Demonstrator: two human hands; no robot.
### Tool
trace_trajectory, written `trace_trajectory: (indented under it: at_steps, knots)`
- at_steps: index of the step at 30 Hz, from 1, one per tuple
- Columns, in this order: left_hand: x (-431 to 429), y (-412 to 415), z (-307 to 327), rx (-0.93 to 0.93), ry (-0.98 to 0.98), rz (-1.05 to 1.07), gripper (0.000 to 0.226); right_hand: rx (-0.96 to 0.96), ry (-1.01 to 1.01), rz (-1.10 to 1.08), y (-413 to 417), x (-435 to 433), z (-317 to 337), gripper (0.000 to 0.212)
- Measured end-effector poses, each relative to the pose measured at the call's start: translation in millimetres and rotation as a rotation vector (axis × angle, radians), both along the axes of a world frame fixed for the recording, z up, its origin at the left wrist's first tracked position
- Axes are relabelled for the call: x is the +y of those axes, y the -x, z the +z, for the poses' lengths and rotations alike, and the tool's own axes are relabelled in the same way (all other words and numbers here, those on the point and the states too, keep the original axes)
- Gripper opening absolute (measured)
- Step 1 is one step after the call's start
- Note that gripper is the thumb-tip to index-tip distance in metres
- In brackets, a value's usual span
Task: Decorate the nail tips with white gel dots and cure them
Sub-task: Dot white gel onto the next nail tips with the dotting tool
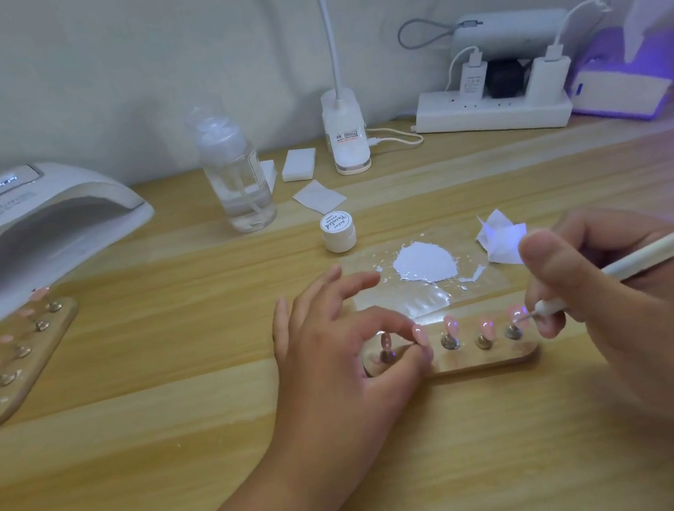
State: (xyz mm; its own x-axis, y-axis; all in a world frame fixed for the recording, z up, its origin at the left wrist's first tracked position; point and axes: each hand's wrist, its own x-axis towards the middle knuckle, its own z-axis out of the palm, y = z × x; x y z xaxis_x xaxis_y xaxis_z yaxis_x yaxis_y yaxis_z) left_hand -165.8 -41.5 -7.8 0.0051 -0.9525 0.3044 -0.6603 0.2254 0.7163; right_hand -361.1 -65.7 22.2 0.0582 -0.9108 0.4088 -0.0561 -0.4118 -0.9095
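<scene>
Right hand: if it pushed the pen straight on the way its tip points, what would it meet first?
Probably the rightmost nail tip on the wooden holder; the pen in the right hand points right at it, contact unclear.

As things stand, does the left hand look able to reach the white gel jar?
Probably yes: bare table lies between the left hand and the white gel jar, though it grips the wooden holder.

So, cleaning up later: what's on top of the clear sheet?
A white gel puddle with small splashes. The left hand's fingers cover the sheet's left corner, hiding anything there.
</scene>
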Motion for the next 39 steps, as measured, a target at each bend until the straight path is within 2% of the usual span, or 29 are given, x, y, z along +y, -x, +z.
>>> trace_trajectory:
  at_steps: [8, 13, 17, 27, 32, 36, 39]
  knots:
    - [-0.8, 1.5, -5.8, -0.193, 0.201, -0.019, 0.003, 0.074, -0.044, -0.021, -1.3, 2.8, 0.7, 0.061]
    - [0.0, 4.7, -2.4, -0.264, 0.336, -0.03, 0.005, 0.085, -0.016, -0.035, 0.6, 2.0, -0.9, 0.049]
    - [1.8, 1.8, 1.7, -0.095, 0.341, -0.051, 0.007, 0.071, -0.014, -0.034, 2.0, -0.7, -2.0, 0.05]
    - [1.4, -10.2, 7.6, 0.557, 0.068, 0.076, 0.018, 0.072, -0.012, -0.041, 7.7, -7.1, -7.1, 0.045]
    - [0.8, -11.9, 4.0, 0.703, 0.005, 0.087, 0.019, 0.087, 0.068, -0.062, 7.4, -4.9, -8.4, 0.043]
    - [1.1, -12.5, 2.2, 0.724, -0.031, 0.073, 0.016, 0.091, 0.23, -0.198, 6.9, -6.4, -13.2, 0.051]
    - [1.2, -12.9, 1.9, 0.716, -0.058, 0.059, 0.016, 0.072, 0.216, -0.188, 6.6, -9.6, -17.0, 0.053]
